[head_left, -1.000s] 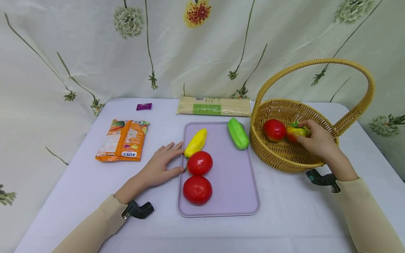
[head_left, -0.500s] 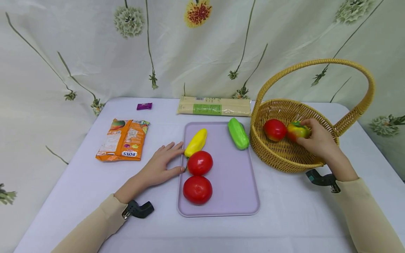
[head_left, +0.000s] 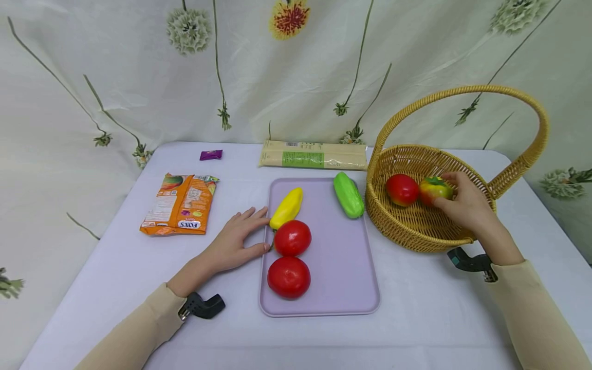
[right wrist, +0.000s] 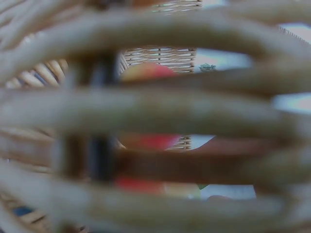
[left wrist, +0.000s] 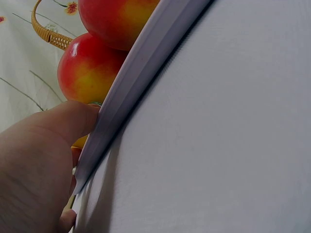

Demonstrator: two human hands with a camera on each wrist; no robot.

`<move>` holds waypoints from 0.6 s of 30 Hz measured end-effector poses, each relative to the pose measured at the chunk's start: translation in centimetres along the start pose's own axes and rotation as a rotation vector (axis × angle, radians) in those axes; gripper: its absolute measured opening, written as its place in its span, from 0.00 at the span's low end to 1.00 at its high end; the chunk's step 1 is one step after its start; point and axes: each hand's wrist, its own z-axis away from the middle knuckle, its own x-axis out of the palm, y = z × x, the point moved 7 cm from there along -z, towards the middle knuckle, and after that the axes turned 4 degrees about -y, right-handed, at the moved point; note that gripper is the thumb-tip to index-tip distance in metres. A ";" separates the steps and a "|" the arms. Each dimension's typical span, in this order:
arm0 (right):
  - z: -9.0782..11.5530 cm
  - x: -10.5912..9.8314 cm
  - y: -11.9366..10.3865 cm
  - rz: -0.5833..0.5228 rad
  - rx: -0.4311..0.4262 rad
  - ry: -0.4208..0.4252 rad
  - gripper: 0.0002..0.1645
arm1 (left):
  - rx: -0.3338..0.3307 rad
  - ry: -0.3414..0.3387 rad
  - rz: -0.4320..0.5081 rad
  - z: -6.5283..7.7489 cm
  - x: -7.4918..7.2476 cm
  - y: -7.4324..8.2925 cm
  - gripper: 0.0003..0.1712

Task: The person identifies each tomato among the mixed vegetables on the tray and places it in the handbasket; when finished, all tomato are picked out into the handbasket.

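In the head view my left hand (head_left: pixel 238 241) lies along the left edge of the lilac tray (head_left: pixel 342 267), fingers spread. Its thumb touches the tray's rim in the left wrist view. On the tray are two red round fruits (head_left: pixel 289 277), a yellow pepper-like vegetable (head_left: pixel 288 208) and a green elongated vegetable (head_left: pixel 348 195). Inside the wicker basket (head_left: pixel 407 231), my right hand (head_left: pixel 467 205) has thumb and fingers around a red-and-yellow persimmon (head_left: pixel 435 190) with a green leafy top. A red fruit (head_left: pixel 401 189) sits beside it. Blurred basket weave (right wrist: pixel 160 111) blocks most of the right wrist view.
An orange snack bag (head_left: pixel 180 205) lies left of the tray, with a small purple wrapped sweet (head_left: pixel 210 155) behind it. A long beige packet (head_left: pixel 314 155) lies behind the tray. The basket's tall handle (head_left: pixel 462 90) arches above the right hand.
The persimmon's leafy top has turned further into view in the basket, and my right fingers have shifted slightly right across it. My left hand and the tray stay put.
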 end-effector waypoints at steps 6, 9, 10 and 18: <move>0.2 -0.2 0.0 -0.020 -0.001 0.010 0.42 | 0.005 0.001 0.005 0.0 0.1 -0.1 0.36; 0.3 -0.3 0.0 -0.034 -0.003 0.013 0.41 | 0.006 0.003 0.003 0.0 0.1 -0.1 0.36; 0.3 -0.3 0.1 -0.036 -0.002 0.019 0.41 | 0.006 0.004 0.002 0.0 0.0 -0.1 0.36; 0.2 -0.7 0.0 -0.038 0.005 0.068 0.38 | 0.002 0.000 0.000 0.0 0.0 -0.1 0.36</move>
